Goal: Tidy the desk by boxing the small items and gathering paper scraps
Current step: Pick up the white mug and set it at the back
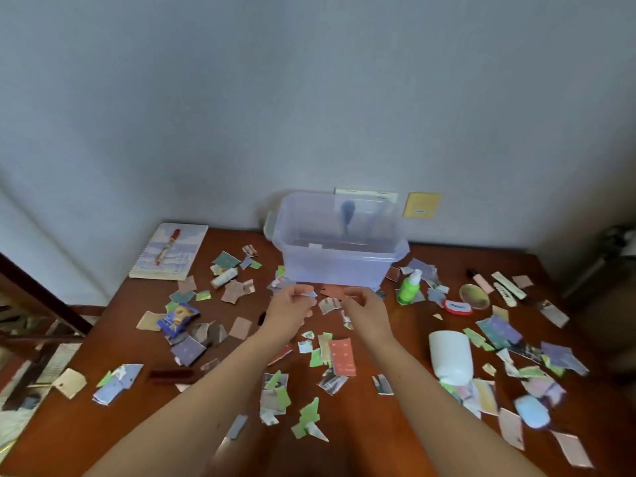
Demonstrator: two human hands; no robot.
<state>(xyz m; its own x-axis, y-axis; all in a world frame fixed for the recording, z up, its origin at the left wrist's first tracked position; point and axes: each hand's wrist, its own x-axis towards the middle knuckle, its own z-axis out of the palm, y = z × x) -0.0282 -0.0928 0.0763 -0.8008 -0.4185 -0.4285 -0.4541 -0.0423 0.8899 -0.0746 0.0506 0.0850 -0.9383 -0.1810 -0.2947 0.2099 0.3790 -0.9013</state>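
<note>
Left hand (292,306) pinches a paper scrap (310,294) — clear box (330,266) just beyond, mid-frame — while the right hand (365,306) curls, grip unclear.

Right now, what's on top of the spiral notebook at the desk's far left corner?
One red pen lies diagonally across the spiral notebook cover, with nothing else on it. The strip of cover beneath the pen is hidden.

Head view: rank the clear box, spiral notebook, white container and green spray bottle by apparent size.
1. clear box
2. spiral notebook
3. white container, though it lies nearer the camera, so unsure against the notebook
4. green spray bottle
</note>
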